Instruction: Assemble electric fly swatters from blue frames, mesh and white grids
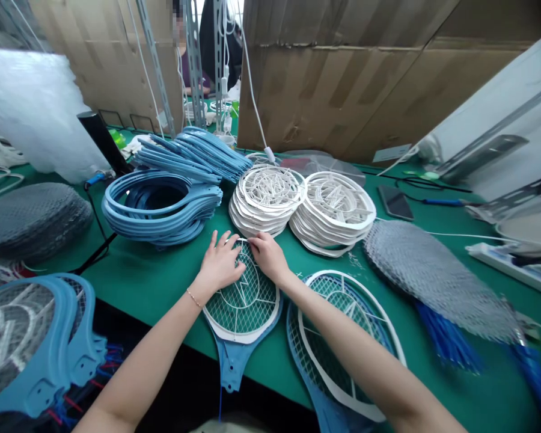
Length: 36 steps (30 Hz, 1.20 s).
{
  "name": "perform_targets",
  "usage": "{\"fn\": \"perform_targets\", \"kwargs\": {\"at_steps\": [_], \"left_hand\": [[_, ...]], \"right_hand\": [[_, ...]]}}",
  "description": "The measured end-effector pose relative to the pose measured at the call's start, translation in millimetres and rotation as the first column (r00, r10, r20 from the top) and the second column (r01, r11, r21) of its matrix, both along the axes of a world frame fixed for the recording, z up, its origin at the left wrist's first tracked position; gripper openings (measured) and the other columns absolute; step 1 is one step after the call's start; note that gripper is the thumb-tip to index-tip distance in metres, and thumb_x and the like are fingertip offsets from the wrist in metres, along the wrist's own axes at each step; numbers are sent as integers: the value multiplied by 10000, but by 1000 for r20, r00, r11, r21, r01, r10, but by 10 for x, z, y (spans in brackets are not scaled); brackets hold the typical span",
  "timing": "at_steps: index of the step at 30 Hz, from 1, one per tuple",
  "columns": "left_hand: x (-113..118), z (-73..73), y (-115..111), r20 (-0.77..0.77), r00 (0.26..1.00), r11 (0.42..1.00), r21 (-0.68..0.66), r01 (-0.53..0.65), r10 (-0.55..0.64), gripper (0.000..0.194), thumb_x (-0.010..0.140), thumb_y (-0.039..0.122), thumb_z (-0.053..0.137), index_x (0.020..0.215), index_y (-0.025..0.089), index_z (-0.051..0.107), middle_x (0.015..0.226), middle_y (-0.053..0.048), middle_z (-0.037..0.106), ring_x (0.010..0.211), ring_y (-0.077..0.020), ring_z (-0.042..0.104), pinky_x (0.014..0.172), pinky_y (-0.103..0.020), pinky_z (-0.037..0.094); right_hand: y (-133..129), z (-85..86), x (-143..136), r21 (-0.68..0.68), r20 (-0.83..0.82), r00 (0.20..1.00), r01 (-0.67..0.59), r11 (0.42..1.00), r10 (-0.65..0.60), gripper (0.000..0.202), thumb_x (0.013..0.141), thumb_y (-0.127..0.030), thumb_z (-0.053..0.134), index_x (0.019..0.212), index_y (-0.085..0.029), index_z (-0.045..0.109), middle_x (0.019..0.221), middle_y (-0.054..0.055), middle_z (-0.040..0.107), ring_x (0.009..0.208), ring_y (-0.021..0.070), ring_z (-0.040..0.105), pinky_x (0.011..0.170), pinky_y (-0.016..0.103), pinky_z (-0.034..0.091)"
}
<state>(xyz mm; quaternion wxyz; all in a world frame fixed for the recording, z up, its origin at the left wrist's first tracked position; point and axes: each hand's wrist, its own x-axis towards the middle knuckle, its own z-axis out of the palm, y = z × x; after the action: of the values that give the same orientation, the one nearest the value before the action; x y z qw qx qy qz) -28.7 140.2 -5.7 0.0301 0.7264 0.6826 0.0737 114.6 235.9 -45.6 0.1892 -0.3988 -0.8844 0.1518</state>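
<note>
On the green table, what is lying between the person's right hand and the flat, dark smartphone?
In the head view, a stack of oval white plastic frames lies between the right hand and the smartphone.

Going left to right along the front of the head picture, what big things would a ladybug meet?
Stacked blue racket heads, middle racket head being worked on, right-hand racket head, grey mesh pile.

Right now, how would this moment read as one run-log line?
left hand: spread over white frame; right hand: at its far rim; white frame: lying on blue racket; white ring stacks: beyond hands
</note>
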Motion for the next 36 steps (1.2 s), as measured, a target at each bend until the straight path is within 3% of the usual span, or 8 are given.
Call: {"fn": "perform_targets", "kwargs": {"at_steps": [11,18,22,25,29,32,36], "left_hand": [[9,-12,44,49,998,999,-11,51,-50,397,863,264,491,1181,153,701,1479,-90,540,1448,-278,372,1269,-524,81],[33,-23,69,93,995,998,-42,35,-31,442,849,317,530,1231,150,674,1402,-111,602,1331,-246,525,1268,-427,165],[75,28,126,86,996,997,-70,28,-22,452,823,417,589,1141,122,717,1291,-145,665,1219,-290,611,1256,-437,195],[70,139,23,74,997,997,-70,39,-33,454,859,400,569,1226,155,676,1415,-129,590,1320,-301,534,1255,-501,155],[9,317,-455,128,992,1000,-4,11,-11,561,934,288,457,1488,202,434,1620,-65,347,1485,-245,317,1257,-532,113],[-37,364,-823,162,985,998,-25,66,-61,542,919,221,438,1460,229,466,1559,-43,450,1427,-220,413,1259,-519,116],[-66,283,-989,149,983,983,-137,124,-103,559,895,215,440,1453,196,475,1490,-69,531,1385,-231,468,1246,-504,167]], "right_hand": [[-46,230,-104,-71,218,975,66,995,-49,321,951,-112,447,1039,-175,749,1059,104,666,1027,210,611,829,268,452],[12,300,-260,-110,314,947,103,989,-64,313,934,-111,446,1027,-130,744,1072,155,691,991,245,649,780,293,456],[72,494,-252,-160,333,943,48,986,8,215,879,-88,532,933,-95,739,959,178,709,920,259,669,753,296,454],[-219,665,-30,-174,291,956,12,985,40,183,900,-132,550,975,-126,716,977,138,706,950,229,656,797,280,459],[-1045,669,425,-210,15,996,-86,974,91,144,923,-258,574,1003,-160,644,988,86,670,906,190,632,798,280,484],[-1495,544,617,-189,-15,969,-243,951,245,250,844,-323,718,1023,-168,637,983,79,659,934,230,622,875,358,479],[-1574,446,608,-129,195,914,-334,933,355,173,864,-335,740,890,-179,671,967,74,665,925,238,605,888,381,430]]}}
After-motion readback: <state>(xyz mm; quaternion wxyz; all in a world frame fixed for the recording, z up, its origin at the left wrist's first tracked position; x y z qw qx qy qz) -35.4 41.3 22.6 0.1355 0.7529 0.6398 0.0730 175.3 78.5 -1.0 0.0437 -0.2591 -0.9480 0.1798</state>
